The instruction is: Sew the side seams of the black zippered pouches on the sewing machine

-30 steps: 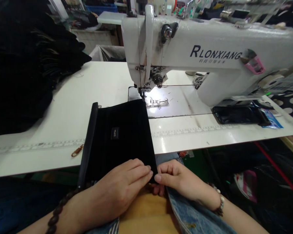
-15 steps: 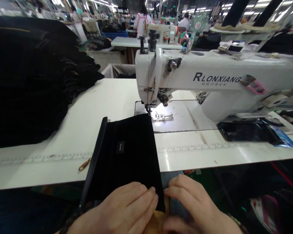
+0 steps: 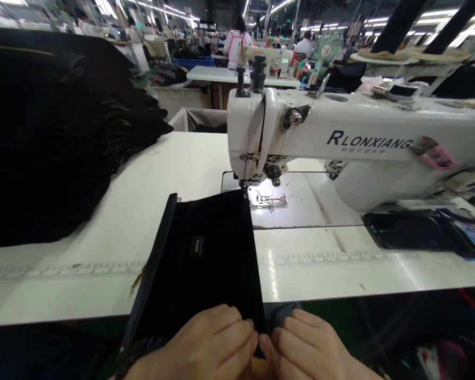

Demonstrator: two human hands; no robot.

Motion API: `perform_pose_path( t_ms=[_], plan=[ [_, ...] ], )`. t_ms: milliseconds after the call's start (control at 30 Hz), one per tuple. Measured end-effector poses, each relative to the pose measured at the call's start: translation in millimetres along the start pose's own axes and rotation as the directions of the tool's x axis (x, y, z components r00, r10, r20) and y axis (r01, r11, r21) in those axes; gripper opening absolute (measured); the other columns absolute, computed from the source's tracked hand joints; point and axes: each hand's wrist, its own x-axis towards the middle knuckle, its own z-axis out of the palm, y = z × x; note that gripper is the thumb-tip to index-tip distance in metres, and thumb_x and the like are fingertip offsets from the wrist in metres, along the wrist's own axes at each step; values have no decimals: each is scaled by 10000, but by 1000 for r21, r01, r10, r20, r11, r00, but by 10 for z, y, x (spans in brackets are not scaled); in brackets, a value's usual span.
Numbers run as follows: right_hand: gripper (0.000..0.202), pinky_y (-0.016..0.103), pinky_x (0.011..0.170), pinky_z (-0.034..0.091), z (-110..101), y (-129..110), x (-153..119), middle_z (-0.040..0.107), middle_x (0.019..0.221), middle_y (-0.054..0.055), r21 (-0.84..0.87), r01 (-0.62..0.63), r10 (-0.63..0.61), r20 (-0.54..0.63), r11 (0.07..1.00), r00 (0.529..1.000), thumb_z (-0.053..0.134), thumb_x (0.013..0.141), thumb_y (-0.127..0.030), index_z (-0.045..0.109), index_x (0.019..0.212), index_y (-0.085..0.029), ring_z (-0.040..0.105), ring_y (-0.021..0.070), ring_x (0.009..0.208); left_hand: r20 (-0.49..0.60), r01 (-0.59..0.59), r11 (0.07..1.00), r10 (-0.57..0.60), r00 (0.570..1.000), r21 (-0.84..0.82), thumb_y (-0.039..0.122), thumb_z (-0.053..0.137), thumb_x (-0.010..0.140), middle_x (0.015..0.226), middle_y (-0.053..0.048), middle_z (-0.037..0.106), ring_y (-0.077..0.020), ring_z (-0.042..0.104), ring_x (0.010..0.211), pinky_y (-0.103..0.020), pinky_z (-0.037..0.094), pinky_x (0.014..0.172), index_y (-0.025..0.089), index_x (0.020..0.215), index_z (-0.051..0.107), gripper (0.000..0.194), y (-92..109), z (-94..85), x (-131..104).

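Near the white table (image 3: pixel 316 277), left fingers (image 3: pixel 235 338) and right fingers (image 3: pixel 303 335) grip black fabric (image 3: pixel 221 279), left thumb hidden.

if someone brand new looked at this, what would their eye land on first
Probably the white sewing machine, spanning the right half with RLONXIANG along its arm. Next, the flat black piece, its far right corner at the machine's foot and the left hand and right hand by its near right corner. A big dark heap fills the left.
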Motion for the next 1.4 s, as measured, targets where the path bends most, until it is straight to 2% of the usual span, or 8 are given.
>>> perform_pose_path(
  t_ms=[200,333,633,767,900,1067,1267,1400],
  plan=[
    [227,304,597,391,51,136,160,554,642,10,-15,6,-5,67,1000,998,374,874,-31,589,844,-98,496,135,581,47,-19,999,21,999,-38,96,267,925,805,-54,635,-143,550,729,-260,455,771,99,907,589,323,-226,-111,130],
    [297,302,554,365,61,276,297,542,652,33,48,17,-24,138,999,990,298,886,-40,590,850,-87,456,144,576,64,-43,998,45,997,-45,115,257,929,777,-56,620,-142,539,683,-272,468,717,113,881,584,330,-401,-54,170],
    [134,306,553,299,136,609,501,522,681,22,137,-14,-33,335,990,942,441,816,-68,551,777,-134,404,155,592,-24,-89,996,89,996,-24,117,182,944,730,-55,619,-141,535,632,-269,471,624,104,809,587,428,-704,35,336],
    [137,302,560,292,176,740,596,529,681,25,116,-7,-39,385,993,922,439,821,-76,550,778,-142,404,153,578,1,-136,990,136,991,38,93,181,934,728,-67,633,-148,556,641,-269,485,620,80,815,604,440,-831,18,423],
    [159,303,549,282,236,856,698,535,669,24,74,21,-49,399,997,916,429,836,-87,553,763,-156,413,152,566,13,-165,979,165,986,116,67,188,922,722,-60,654,-153,575,631,-268,498,618,74,825,621,444,-965,1,469],
    [136,302,501,260,284,1005,830,555,654,24,39,33,-48,455,999,889,464,814,-81,568,750,-142,418,141,523,-30,-187,969,194,981,160,79,245,921,811,-62,676,-150,606,728,-254,504,721,79,859,627,387,-1137,20,498],
    [157,307,490,218,383,1127,848,546,622,16,-78,-3,32,381,997,924,432,830,-74,578,804,-126,414,130,502,-15,-207,956,214,977,207,68,256,915,872,-73,676,-155,608,809,-260,506,765,69,889,616,360,-1329,43,566],
    [203,310,475,174,453,1193,813,539,605,9,-153,-37,89,352,988,932,445,822,-86,578,975,-93,404,130,494,29,-220,956,218,975,196,80,289,906,862,-96,665,-168,605,792,-278,518,740,54,892,603,316,-1473,55,632]
  ],
)
